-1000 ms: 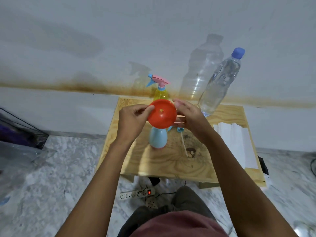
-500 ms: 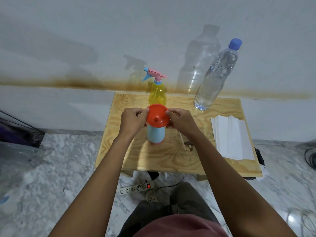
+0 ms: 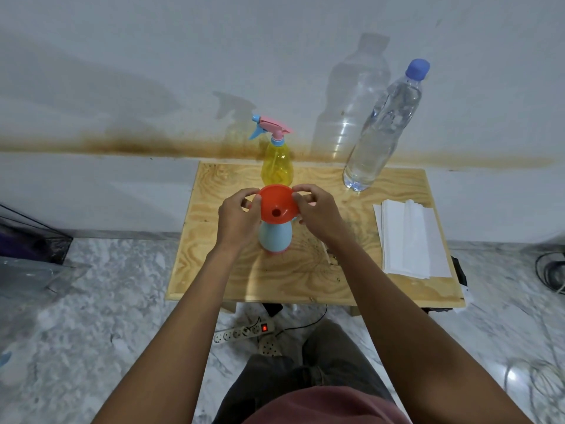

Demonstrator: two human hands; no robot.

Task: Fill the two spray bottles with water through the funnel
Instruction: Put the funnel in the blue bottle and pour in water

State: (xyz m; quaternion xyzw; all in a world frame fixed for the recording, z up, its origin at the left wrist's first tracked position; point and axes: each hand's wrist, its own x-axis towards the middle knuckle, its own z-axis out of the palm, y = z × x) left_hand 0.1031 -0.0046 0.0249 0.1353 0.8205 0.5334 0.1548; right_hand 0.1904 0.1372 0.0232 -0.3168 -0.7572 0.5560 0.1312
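An orange funnel [image 3: 276, 206] sits upright in the neck of a light blue spray bottle [image 3: 274, 237] in the middle of the small wooden table [image 3: 214, 270]. My left hand [image 3: 237, 220] grips the funnel's left rim and my right hand [image 3: 318, 215] grips its right rim. Behind them stands a yellow spray bottle [image 3: 276, 166] with a pink and blue trigger head screwed on. A tall clear water bottle [image 3: 382, 130] with a blue cap stands at the table's back right. The blue bottle's removed spray head is mostly hidden behind my right hand.
A stack of white paper towels [image 3: 409, 240] lies on the table's right side. The wall rises directly behind the table. Under the table's front edge lie a white power strip [image 3: 244, 330] and cables on the marble floor. A dark bin [image 3: 27, 237] stands at the left.
The funnel went from tilted and raised toward the camera down into the blue bottle's neck, now upright. Both hands followed it down and stay on its rim.
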